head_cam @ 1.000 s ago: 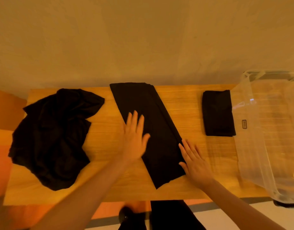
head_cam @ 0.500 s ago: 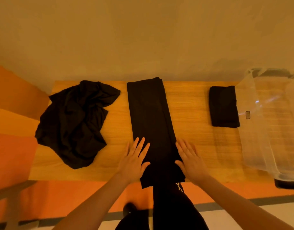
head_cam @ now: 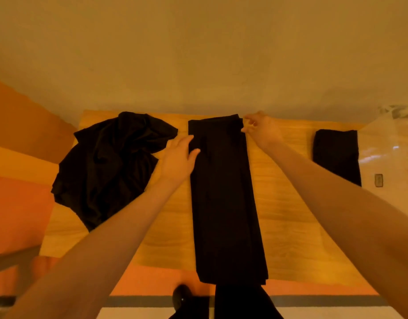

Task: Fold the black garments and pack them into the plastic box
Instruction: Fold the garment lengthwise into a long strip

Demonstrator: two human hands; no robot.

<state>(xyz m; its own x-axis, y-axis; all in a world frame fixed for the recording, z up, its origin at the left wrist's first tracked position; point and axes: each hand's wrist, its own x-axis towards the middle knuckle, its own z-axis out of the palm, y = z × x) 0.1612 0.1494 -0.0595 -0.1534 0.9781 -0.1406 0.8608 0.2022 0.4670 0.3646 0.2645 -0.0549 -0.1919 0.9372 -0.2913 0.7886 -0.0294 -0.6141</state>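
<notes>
Garment [head_cam: 223,194], black and folded into a long strip, lay along the middle of the wooden table [head_cam: 283,215], its near end over the edge. The left hand [head_cam: 178,158] rested on its far left edge with relaxed straight fingers. The right hand [head_cam: 259,128] pinched its far right corner. A crumpled pile [head_cam: 106,164] lay left, a folded piece [head_cam: 336,153] right, beside the plastic box [head_cam: 391,153].

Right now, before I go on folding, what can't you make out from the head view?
- Plastic box: cut off by the right edge; its inside cannot be seen through the glare.
- Small label on the box: too small to read.
- Right hand: blurred; whether its fingers actually pinch the long garment is unclear.
- Crumpled garment: uniformly black, so its type is unclear.
- Folded garment: its fold count is not visible.
</notes>
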